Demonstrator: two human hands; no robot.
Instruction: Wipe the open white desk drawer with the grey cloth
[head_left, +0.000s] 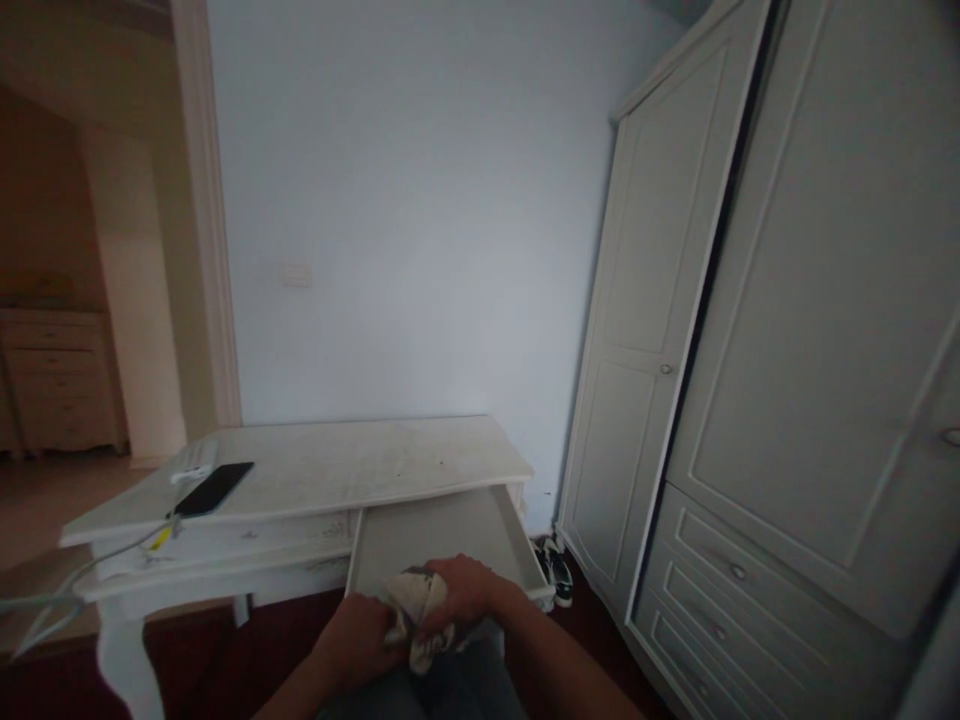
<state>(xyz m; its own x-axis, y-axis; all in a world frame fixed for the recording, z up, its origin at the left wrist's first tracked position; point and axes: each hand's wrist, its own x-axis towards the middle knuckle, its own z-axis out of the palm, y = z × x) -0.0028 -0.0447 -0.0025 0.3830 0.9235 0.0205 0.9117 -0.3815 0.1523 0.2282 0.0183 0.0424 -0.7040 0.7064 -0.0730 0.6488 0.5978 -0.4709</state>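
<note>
1. Both the left hand (369, 632) and right hand (466, 590) have fingers gripping a crumpled cream patterned cloth (417, 600), right by the white wooden desk (360, 462)'s pulled-out drawer (442, 530).
2. Flat black phone (216, 489)'s on the desk, left end.
3. Black-and-white shoes (559, 578) sit right of the desk, fwiw.

The phone (216, 489) lies on the desk (360, 455), left of the drawer (442, 530).

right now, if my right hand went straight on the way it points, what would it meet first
Your right hand would meet the cloth it grips, then probably your left hand, though depth is unclear.
</note>
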